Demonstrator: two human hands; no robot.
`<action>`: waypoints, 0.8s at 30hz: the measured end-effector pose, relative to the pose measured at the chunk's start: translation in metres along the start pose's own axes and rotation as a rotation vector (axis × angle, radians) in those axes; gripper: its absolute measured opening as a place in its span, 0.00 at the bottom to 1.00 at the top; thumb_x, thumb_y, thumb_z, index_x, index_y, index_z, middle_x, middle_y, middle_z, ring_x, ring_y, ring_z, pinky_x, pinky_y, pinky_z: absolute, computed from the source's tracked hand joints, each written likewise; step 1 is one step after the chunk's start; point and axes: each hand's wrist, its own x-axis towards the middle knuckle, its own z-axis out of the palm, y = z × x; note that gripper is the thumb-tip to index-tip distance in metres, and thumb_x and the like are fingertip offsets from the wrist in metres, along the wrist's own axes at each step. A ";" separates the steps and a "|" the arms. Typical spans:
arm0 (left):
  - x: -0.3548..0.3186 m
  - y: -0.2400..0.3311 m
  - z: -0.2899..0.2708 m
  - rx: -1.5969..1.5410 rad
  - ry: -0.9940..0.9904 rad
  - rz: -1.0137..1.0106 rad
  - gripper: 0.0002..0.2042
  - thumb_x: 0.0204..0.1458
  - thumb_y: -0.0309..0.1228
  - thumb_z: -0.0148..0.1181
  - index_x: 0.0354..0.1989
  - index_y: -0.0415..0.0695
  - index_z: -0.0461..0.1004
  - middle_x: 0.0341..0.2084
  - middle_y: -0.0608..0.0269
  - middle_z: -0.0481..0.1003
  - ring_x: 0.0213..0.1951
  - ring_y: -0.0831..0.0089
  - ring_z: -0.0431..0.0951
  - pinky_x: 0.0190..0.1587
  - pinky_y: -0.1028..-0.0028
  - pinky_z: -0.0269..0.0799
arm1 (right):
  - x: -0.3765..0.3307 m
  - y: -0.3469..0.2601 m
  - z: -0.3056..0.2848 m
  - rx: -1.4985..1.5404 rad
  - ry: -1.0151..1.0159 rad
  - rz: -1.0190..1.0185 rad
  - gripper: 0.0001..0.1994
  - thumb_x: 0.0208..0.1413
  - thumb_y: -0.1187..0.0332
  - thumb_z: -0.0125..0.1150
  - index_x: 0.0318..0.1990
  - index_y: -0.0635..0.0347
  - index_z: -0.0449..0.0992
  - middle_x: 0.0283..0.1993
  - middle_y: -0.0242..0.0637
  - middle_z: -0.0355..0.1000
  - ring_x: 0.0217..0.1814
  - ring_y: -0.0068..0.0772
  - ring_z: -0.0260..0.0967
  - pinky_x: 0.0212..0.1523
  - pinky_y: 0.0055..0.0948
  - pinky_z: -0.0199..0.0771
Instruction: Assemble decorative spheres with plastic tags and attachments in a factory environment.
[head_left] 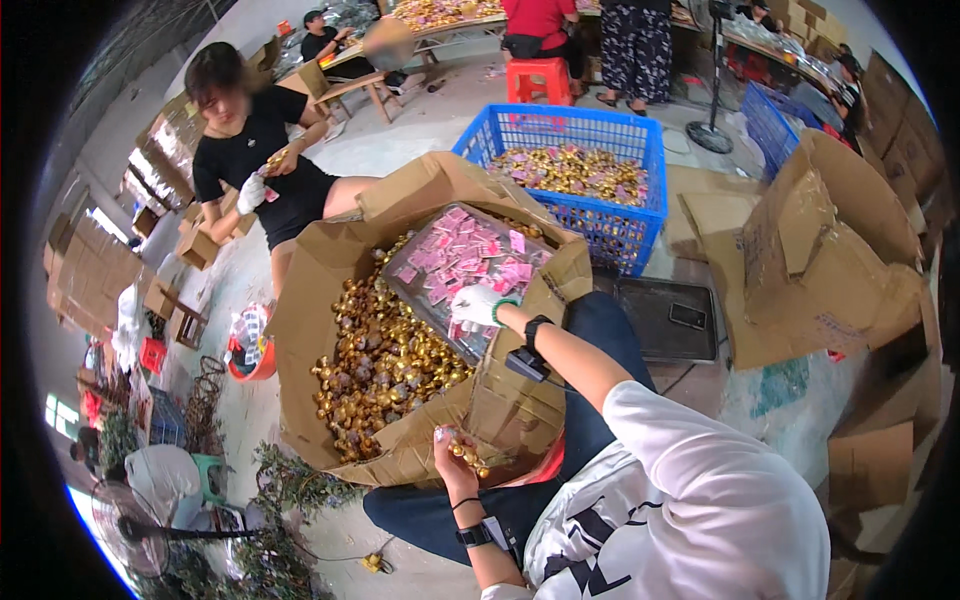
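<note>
My left hand [455, 461] is closed around several small shiny gold balls [468, 456], just outside the near edge of a big cardboard box [310, 290]. Loose gold balls [395, 370], some duller, fill the box. On top of them rests a grey tray [412, 299] strewn with small pink tags [465, 250]. In a white glove with a green cuff, my right hand [478, 306] reaches down into the near part of the tray. Its fingers are bent together at the tags; whatever they pinch is hidden.
A blue plastic crate [655, 170] of gold balls stands behind the box. To the right lie a black tray [650, 345] with a phone [687, 316] and an opened carton [840, 250]. At left, a person [255, 150] handles gold balls. A fan [130, 528] stands lower left.
</note>
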 end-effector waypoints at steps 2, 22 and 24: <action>0.000 -0.003 0.004 0.047 -0.002 -0.013 0.15 0.56 0.41 0.57 0.45 0.43 0.70 0.26 0.66 0.71 0.28 0.74 0.72 0.31 0.75 0.67 | 0.003 0.003 -0.002 -0.009 -0.006 0.014 0.14 0.60 0.65 0.55 0.47 0.64 0.77 0.39 0.39 0.81 0.31 0.33 0.81 0.29 0.31 0.82; -0.005 -0.003 0.003 -0.013 -0.033 0.098 0.17 0.55 0.40 0.56 0.47 0.42 0.69 0.26 0.66 0.71 0.29 0.74 0.72 0.34 0.74 0.69 | 0.007 0.005 0.014 -0.161 0.780 -0.250 0.16 0.63 0.55 0.52 0.50 0.52 0.77 0.48 0.46 0.77 0.49 0.52 0.74 0.50 0.45 0.73; -0.004 -0.005 -0.004 -0.017 -0.054 0.076 0.16 0.56 0.40 0.56 0.47 0.42 0.69 0.26 0.66 0.71 0.28 0.73 0.71 0.33 0.74 0.69 | 0.011 0.013 0.009 -0.168 0.832 -0.317 0.16 0.63 0.60 0.53 0.53 0.55 0.75 0.49 0.46 0.77 0.48 0.52 0.75 0.49 0.42 0.74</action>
